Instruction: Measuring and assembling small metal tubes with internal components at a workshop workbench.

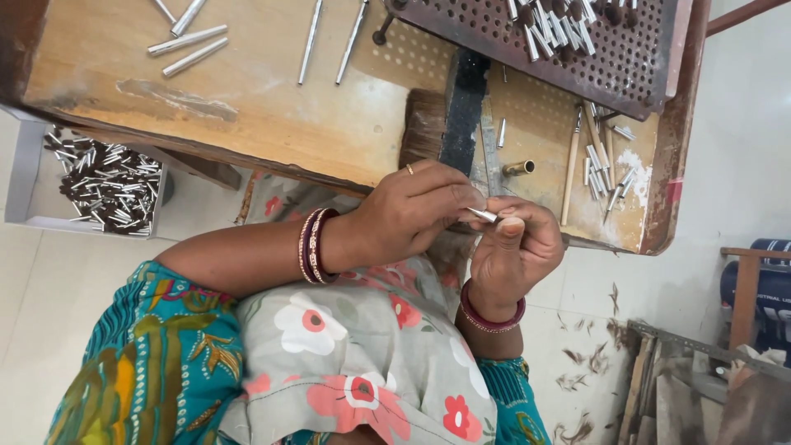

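My left hand [412, 210] and my right hand [515, 247] meet just below the front edge of a wooden workbench [272, 107]. Both pinch one small silver metal tube [484, 215] between the fingertips. The left hand wears a ring and bangles, the right wrist a red bangle. Part of the tube is hidden by the fingers. A brush [424, 124] and a brass ferrule [519, 168] lie on the bench right above the hands.
A perforated metal tray [634, 74] holding several silver tubes sits at the bench's far right. Loose silver tubes [188, 48] and thin rods [311, 37] lie on the bench. A white box [25, 189] of metal pieces stands on the floor at left.
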